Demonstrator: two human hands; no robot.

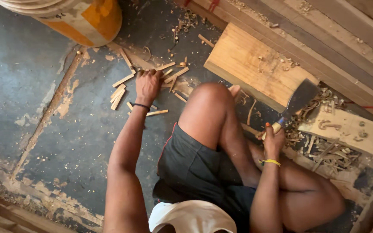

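I sit on a dark floor with my knees bent. My left hand (147,85) reaches forward to a scatter of small split wood sticks (121,86), its fingers curled down onto a few of them. My right hand (273,140) grips the wooden handle of a broad-bladed cleaver (301,98), blade raised and pointing away over a pile of wood shavings (329,151). A thick wooden block (251,64) lies just beyond my left knee.
A yellow and white drum (80,17) stands at the top left. Long planks (333,43) run along the upper right. A pale board with holes (350,129) lies at the right among shavings. Sawdust streaks the floor.
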